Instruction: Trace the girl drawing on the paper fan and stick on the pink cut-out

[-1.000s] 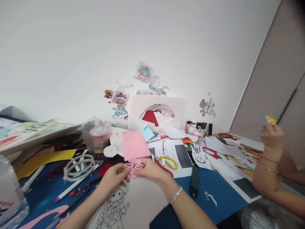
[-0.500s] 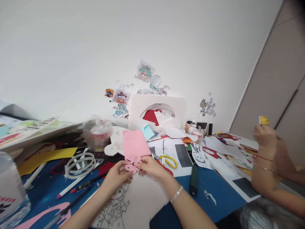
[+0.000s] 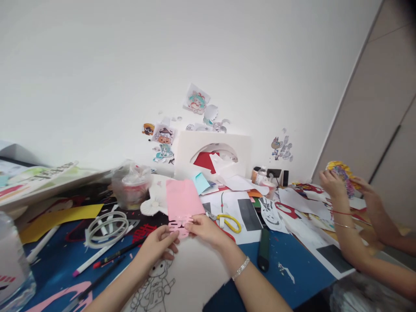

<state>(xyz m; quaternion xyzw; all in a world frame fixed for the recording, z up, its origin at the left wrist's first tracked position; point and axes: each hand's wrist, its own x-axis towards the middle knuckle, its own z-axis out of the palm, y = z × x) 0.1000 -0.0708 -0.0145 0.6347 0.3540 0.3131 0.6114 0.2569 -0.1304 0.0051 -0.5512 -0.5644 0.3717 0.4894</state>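
A small pink paper cutout [image 3: 180, 226] with slits cut through it is between my hands, above the near edge of a pink paper sheet [image 3: 183, 199]. My right hand [image 3: 206, 232] pinches its right side between thumb and fingers. At its left edge, my left hand [image 3: 159, 245] has the thumb and index finger on the paper, with the other fingers curled loosely below. Beneath both hands lies a pale sheet [image 3: 195, 268] with a black line drawing of a figure, partly covered by my left forearm. Yellow-and-red scissors [image 3: 229, 223] rest just beyond my right wrist.
Markers [image 3: 97, 255], a coiled white tube [image 3: 107, 229] and a bagged cup [image 3: 131, 184] are on the left. A dark green box cutter [image 3: 263, 249] lies to the right. Another person's hands [image 3: 336, 184] hold a colourful yellow piece at far right. A white foam board [image 3: 212, 141] stands behind.
The pink cutout has opened out flatter, showing its slits more clearly. My left fingers have loosened a little. The other person's hands have moved left, and their yellow piece is spread wider.
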